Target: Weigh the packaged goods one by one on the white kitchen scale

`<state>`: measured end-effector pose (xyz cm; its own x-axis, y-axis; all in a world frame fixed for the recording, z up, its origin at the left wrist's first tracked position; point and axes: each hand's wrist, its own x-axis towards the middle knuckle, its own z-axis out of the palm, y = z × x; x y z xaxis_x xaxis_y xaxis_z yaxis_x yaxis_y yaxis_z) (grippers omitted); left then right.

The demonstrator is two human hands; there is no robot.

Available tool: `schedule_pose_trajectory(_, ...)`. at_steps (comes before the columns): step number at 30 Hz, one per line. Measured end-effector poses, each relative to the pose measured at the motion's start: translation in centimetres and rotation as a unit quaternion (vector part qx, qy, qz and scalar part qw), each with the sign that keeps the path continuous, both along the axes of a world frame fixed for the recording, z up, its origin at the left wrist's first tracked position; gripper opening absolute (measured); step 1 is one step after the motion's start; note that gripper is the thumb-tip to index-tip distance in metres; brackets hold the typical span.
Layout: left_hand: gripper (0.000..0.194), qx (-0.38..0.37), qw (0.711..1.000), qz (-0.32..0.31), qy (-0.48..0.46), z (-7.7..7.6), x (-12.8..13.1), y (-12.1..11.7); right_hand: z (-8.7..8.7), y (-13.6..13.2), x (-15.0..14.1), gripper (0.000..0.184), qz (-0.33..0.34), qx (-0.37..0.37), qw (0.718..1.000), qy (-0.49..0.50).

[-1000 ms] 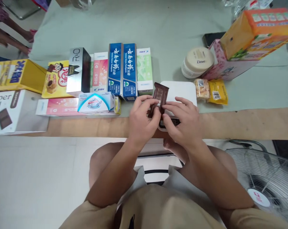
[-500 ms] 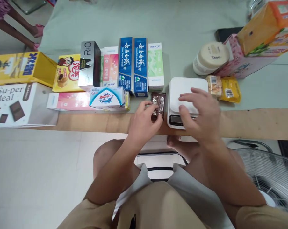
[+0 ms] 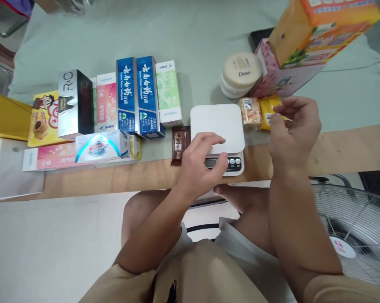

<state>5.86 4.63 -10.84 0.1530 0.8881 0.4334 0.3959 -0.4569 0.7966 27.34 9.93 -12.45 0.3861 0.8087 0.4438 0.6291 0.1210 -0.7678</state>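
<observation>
My left hand (image 3: 203,162) hovers over the lower left of a white kitchen scale (image 3: 217,126), its fingers apart and nothing in them. It partly covers the scale's dark display and button strip. Just left of the scale lies a brown wrapped snack bar (image 3: 180,144), apart from the hand. My right hand (image 3: 294,130) is at a yellow snack packet (image 3: 267,110), its fingers curved with a gap at the thumb. Whether it touches the packet I cannot tell. Beside that packet is a clear-wrapped snack (image 3: 250,112).
A Dove jar (image 3: 242,75) stands behind the snacks, near a pink box (image 3: 284,80) under an orange pack (image 3: 322,38). On the left are blue toothpaste boxes (image 3: 126,94), a silver-black box (image 3: 75,103) and a white soap box (image 3: 98,147). A fan (image 3: 350,227) stands below right.
My left hand has let go of the brown bar and moved right over the scale. My right hand has left the scale for the yellow packet. The view has shifted right.
</observation>
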Motion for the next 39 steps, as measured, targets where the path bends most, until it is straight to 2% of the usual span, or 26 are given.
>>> schedule_pose_trajectory(3, 0.021, -0.006, 0.999, -0.044, -0.01, 0.1, 2.5, 0.5, -0.8, -0.4, 1.9, 0.04, 0.005, -0.071, 0.99, -0.121)
schedule_pose_trajectory(6, 0.025, -0.032, 0.997, -0.07, -0.003, 0.4, 4.6, 0.9, -1.7, -0.7, 3.5, 0.052, 0.035, -0.135, 0.975, -0.173)
schedule_pose_trajectory(10, 0.029, -0.062, 0.993, -0.103, 0.001, 0.5, 6.9, 1.4, -2.1, -1.0, 4.0, 0.041, 0.039, -0.203, 0.964, -0.166)
schedule_pose_trajectory(12, 0.031, -0.064, 0.991, -0.115, 0.003, 0.3, 7.6, 1.5, -2.1, -1.1, 3.9, 0.033, 0.013, -0.207, 0.966, -0.155)
schedule_pose_trajectory(15, 0.031, -0.06, 0.99, -0.124, 0.009, 0.3, 8.1, 1.6, -1.8, -1.1, 3.7, 0.038, -0.016, -0.184, 0.973, -0.14)
schedule_pose_trajectory(17, 0.03, -0.062, 0.991, -0.12, 0.011, 0.4, 7.9, 1.6, -1.3, -1.2, 3.8, 0.043, -0.033, -0.154, 0.978, -0.137)
schedule_pose_trajectory(21, 0.028, -0.065, 0.992, -0.103, 0.012, 0.8, 6.9, 1.3, 1.0, -2.2, 3.5, 0.038, -0.061, -0.055, 0.983, -0.165)
schedule_pose_trajectory(25, 0.037, -0.062, 0.996, -0.06, 0.032, 1.1, 5.2, 0.9, 2.8, -3.4, 0.9, 0.03, 0.013, 0.011, 0.985, -0.172)
schedule_pose_trajectory(28, 0.046, -0.086, 0.995, -0.031, 0.039, 1.0, 3.8, 0.8, 2.4, -3.7, -2.2, 0.026, 0.081, 0.038, 0.985, -0.146)
schedule_pose_trajectory(31, 0.048, -0.096, 0.994, -0.005, 0.059, 0.7, 2.4, 0.7, 1.2, -3.9, -4.5, 0.024, 0.133, 0.022, 0.984, -0.119)
schedule_pose_trajectory(35, 0.047, -0.092, 0.989, 0.035, 0.111, 0.4, 1.0, 0.3, 0.7, -4.2, -5.6, 0.03, 0.196, -0.047, 0.971, -0.13)
schedule_pose_trajectory(39, 0.041, -0.068, 0.987, 0.074, 0.123, 0.8, -0.3, 0.0, 1.2, -4.3, -5.3, 0.04, 0.184, -0.059, 0.965, -0.175)
